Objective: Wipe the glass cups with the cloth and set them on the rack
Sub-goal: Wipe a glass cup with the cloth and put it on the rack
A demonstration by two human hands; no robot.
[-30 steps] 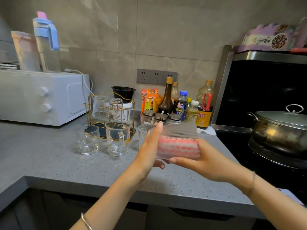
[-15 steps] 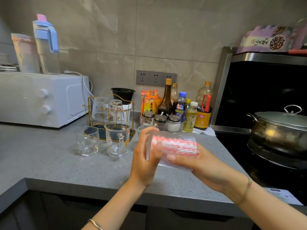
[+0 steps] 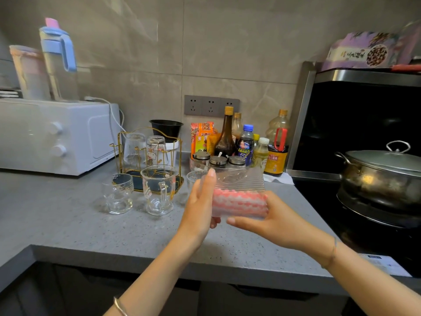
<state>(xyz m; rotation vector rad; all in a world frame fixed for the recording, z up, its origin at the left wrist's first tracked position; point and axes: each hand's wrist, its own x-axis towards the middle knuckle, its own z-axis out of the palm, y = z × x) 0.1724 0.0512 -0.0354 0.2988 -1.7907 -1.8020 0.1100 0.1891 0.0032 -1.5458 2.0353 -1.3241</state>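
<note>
Cup in hand: a ribbed cup (image 3: 241,182) lying on its side in the air, in front of the rack (image 3: 137,181) and off to its right, above the surface (image 3: 68,213).
Cloth: the pink cloth (image 3: 239,201) is stuffed inside that cup and shows through the glass along its lower half.
Left hand: my left hand (image 3: 200,208) is spread flat, fingers straight and upright, with the palm pressed against the cup's end nearest the rack.
Right hand: my right hand (image 3: 273,220) cradles the cup from below and from the end away from the rack, fingers curled under it.
Step, as I judge it: wiping the inside, the cup squeezed between my hands with the cloth in it.
Done so far: two upturned cups (image 3: 134,149) sit on the rack's pegs, side by side.
Left on the surface: a small tumbler (image 3: 117,193) and a handled mug (image 3: 159,190) stand upright just in front of the rack; a third glass (image 3: 193,179) stands to the rack's right, partly hidden behind my left hand.
Unknown: I cannot tell whether those three have been wiped.
Progress: roughly a third racked, one in work, three waiting.
Beyond: sauce bottles (image 3: 227,137) behind and right of the rack; a lidded pot (image 3: 382,174) well to its right.
</note>
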